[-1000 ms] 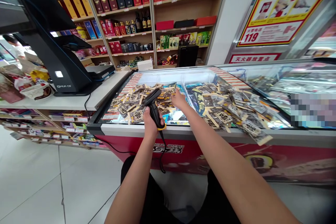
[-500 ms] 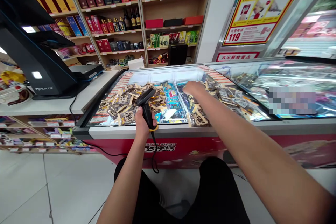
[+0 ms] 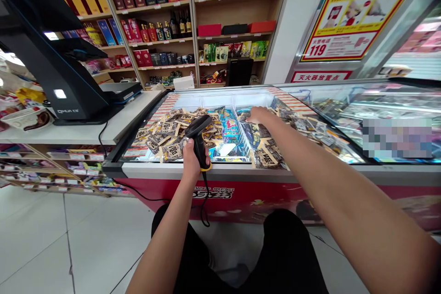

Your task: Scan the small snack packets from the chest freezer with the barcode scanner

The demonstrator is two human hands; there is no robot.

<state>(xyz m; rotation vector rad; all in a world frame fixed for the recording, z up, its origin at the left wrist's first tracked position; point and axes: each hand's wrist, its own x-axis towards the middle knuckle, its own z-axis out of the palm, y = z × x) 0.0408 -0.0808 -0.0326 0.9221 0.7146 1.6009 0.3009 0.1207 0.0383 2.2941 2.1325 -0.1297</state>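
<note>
My left hand (image 3: 194, 158) is wrapped round the grip of a black and yellow barcode scanner (image 3: 199, 140), above the front edge of the chest freezer (image 3: 165, 171). The scanner's cable hangs down in front. My right arm stretches over the freezer. My right hand (image 3: 262, 115) is closed, its fingers curled down at the upper end of a dark blue packet (image 3: 253, 135); the fingertips are partly hidden. Brown and cream packets (image 3: 168, 128) lie heaped on the left, with a bright blue packet (image 3: 230, 126) beside them. A white wire divider (image 3: 243, 135) runs between the compartments.
A black checkout machine (image 3: 74, 87) stands on the white counter (image 3: 103, 126) to the left. Shelves of boxes and bottles (image 3: 165, 27) rise behind. The freezer's glass lid (image 3: 389, 101) covers the right side. A black cable (image 3: 144, 197) runs along the freezer front.
The view has shifted slightly left, so everything appears further right. My left hand still grips the scanner, and my right hand stays at the dark blue packet.
</note>
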